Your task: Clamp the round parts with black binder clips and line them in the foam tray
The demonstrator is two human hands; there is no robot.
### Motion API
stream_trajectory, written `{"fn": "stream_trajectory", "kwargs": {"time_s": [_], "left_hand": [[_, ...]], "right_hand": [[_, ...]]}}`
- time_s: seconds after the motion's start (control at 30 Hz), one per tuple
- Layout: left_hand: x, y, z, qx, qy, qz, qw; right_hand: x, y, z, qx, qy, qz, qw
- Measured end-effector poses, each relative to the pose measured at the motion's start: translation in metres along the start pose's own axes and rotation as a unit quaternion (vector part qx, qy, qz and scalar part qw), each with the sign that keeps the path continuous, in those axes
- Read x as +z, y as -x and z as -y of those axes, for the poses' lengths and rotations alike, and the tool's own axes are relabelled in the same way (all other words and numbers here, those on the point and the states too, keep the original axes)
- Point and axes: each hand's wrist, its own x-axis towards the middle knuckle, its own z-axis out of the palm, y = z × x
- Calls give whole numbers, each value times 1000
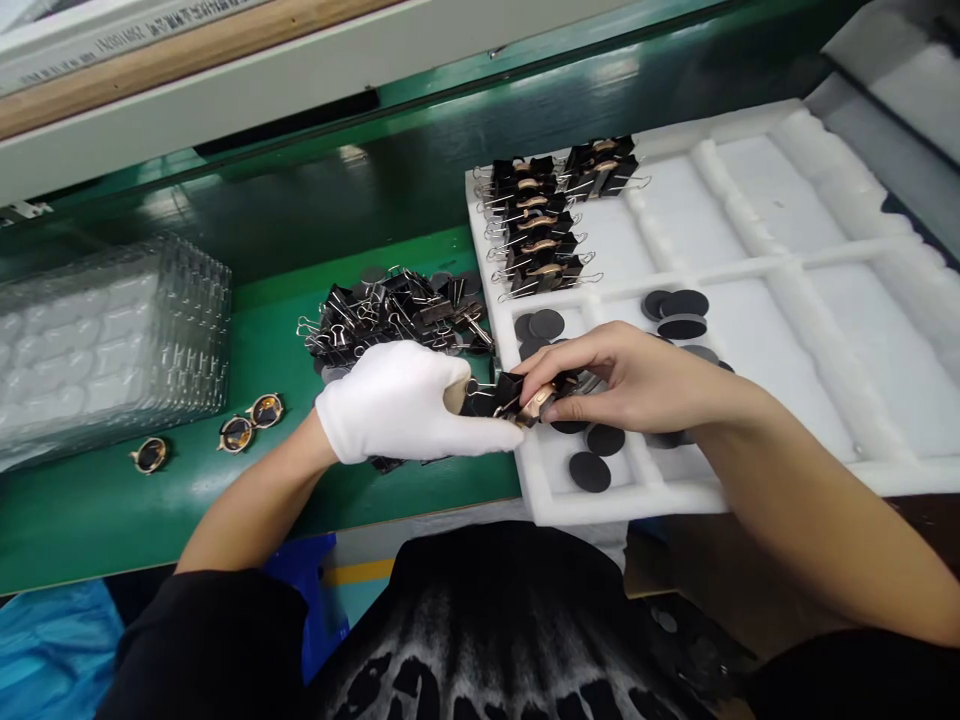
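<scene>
My left hand, in a white glove, is closed on a black binder clip with wire handles. My bare right hand pinches a gold watch case between thumb and fingers, against the binder clip. Part of the watch case lies hidden behind the fingers. Both hands meet above the left edge of a white foam tray. Behind my left hand lies a pile of black binder clips. Under and around my right hand are dark round discs in the tray.
Clipped watch cases stand in a column in the tray's far left compartment. More dark discs lie right of my hand. On the green bench, 3 gold watch cases lie near stacked clear plastic trays.
</scene>
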Motion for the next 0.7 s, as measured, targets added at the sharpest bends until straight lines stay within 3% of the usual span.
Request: {"fn": "stream_trajectory", "kwargs": {"time_s": [0.3,0.53,0.6,0.7], "left_hand": [[7,-2,0,41,16,33,999],[20,-2,-3,45,-45,-2,998],[21,-4,-2,49,-47,-19,998],[19,-5,2,62,-3,-46,997]], "right_hand": [[-2,3,0,-33,33,40,998],[-2,3,-1,-44,54,56,996],[-4,4,2,-40,49,35,997],[-11,8,7,-47,34,-54,997]]}}
